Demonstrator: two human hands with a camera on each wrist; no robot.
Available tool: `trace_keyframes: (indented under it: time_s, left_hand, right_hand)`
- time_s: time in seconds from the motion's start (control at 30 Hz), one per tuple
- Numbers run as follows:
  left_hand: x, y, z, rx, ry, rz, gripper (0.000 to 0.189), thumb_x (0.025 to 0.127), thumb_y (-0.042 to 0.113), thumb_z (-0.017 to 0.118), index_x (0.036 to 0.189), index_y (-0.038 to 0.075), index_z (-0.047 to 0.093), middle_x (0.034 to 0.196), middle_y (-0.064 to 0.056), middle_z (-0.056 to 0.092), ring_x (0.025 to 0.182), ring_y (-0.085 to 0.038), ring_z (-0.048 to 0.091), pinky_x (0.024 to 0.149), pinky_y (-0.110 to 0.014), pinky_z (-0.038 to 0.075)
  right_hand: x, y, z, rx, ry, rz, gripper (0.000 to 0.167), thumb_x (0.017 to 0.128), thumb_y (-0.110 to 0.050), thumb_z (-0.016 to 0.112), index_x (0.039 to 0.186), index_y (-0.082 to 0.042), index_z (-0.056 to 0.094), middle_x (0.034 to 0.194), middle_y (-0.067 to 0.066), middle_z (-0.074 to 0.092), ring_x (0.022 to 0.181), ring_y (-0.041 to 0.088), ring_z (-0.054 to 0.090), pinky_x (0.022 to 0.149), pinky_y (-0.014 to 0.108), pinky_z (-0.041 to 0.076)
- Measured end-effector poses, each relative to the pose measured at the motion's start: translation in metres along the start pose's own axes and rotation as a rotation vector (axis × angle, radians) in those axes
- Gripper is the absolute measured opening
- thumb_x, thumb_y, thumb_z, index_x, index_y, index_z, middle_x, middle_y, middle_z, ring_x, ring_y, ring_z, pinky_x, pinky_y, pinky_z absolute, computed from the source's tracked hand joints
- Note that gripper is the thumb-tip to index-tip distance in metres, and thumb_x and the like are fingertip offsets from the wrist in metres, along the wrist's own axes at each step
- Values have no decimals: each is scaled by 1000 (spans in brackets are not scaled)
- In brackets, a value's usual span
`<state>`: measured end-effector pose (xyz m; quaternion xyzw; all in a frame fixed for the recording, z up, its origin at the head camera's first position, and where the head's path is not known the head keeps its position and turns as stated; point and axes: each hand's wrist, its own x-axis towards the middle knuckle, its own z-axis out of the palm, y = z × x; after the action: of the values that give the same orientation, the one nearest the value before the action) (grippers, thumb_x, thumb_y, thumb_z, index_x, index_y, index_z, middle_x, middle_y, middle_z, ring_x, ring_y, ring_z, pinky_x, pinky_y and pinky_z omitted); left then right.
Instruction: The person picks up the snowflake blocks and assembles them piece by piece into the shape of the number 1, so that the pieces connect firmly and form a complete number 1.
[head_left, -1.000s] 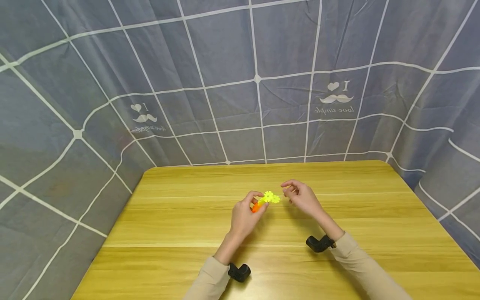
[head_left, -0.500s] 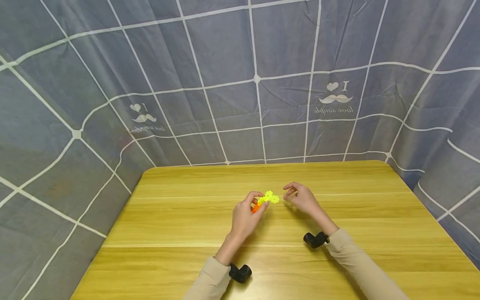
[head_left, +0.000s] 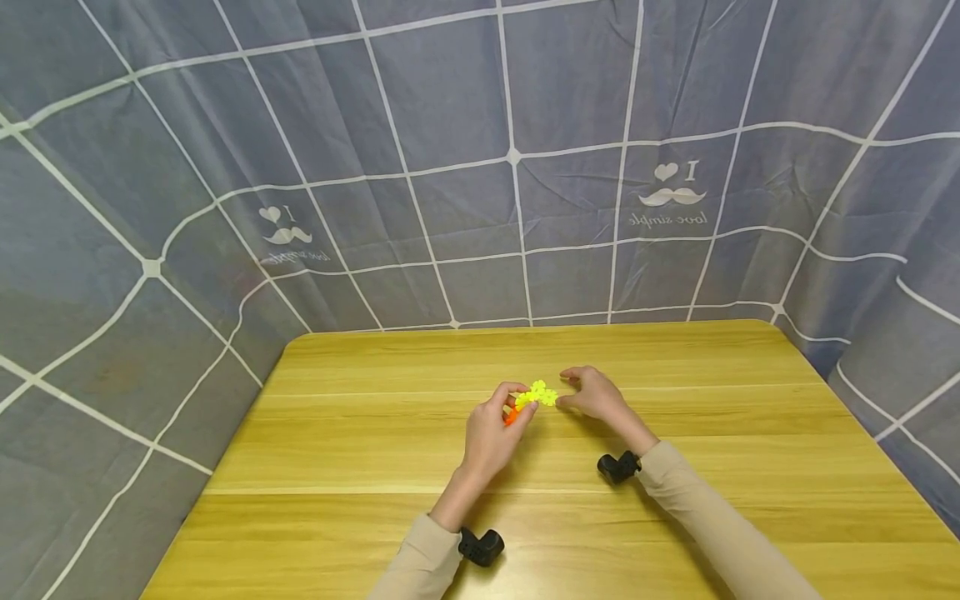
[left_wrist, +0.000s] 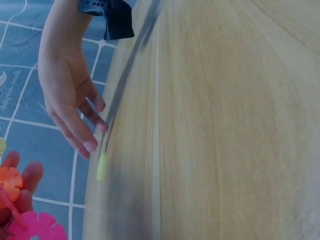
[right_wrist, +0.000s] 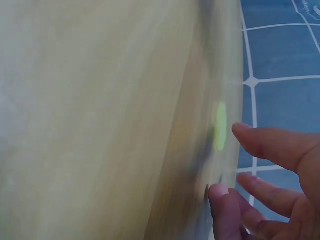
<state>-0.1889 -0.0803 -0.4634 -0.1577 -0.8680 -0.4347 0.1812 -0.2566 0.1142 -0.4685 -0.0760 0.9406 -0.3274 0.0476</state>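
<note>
My left hand (head_left: 491, 433) holds a cluster of notched plastic discs, snowflake-style building pieces (head_left: 537, 395), with yellow discs sticking out past the fingertips and an orange disc (head_left: 512, 415) lower down. The left wrist view also shows an orange disc (left_wrist: 11, 182) and a pink disc (left_wrist: 37, 227) by that hand's fingers. My right hand (head_left: 596, 394) hovers just right of the yellow discs, its fingers bent and spread, nothing visible between them. In the right wrist view a yellow disc (right_wrist: 220, 126) appears edge-on near the fingers; whether a finger touches it I cannot tell.
Both hands are above a wooden table (head_left: 360, 450). A grey curtain (head_left: 450, 208) with white lines hangs behind it and along the sides. Black wrist cameras sit on the left wrist (head_left: 482, 547) and the right wrist (head_left: 618, 467).
My right hand has moved slightly left, closer to the yellow discs. The left hand has hardly moved, while the yellow end of the cluster has shifted a little in view.
</note>
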Motion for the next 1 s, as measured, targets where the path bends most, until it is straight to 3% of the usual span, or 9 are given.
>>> trace_keyframes:
  time_s: [0.43, 0.67, 0.9, 1.0]
  left_hand:
    - [0, 0, -2, 18, -16, 7, 25, 90, 30, 66, 109, 15, 65, 79, -2, 65, 44, 3, 29, 42, -14, 27]
    - [0, 0, -2, 23, -24, 12, 26, 91, 31, 65, 110, 14, 64, 80, -3, 66, 46, 2, 30, 44, -15, 27]
    - [0, 0, -3, 26, -29, 9, 27, 91, 31, 66, 111, 12, 65, 80, -3, 65, 46, 1, 31, 44, -15, 27]
    - [0, 0, -3, 29, -31, 7, 27, 91, 31, 66, 111, 12, 65, 79, -3, 65, 46, 1, 31, 44, -15, 27]
  right_hand:
    - [11, 1, 5, -49, -32, 14, 39, 79, -20, 78, 113, -4, 68, 117, 18, 66, 110, 34, 60, 92, 49, 49]
    - [12, -1, 5, -81, -46, -6, 26, 79, -17, 77, 102, -5, 73, 108, 14, 70, 97, 27, 63, 82, 43, 51]
    - [13, -2, 4, -115, -72, -40, 30, 82, -17, 74, 109, -5, 69, 109, 17, 66, 104, 31, 60, 87, 47, 50]
    - [12, -4, 5, -138, -79, -46, 32, 86, -22, 71, 114, -7, 67, 106, 16, 62, 99, 28, 58, 81, 44, 50]
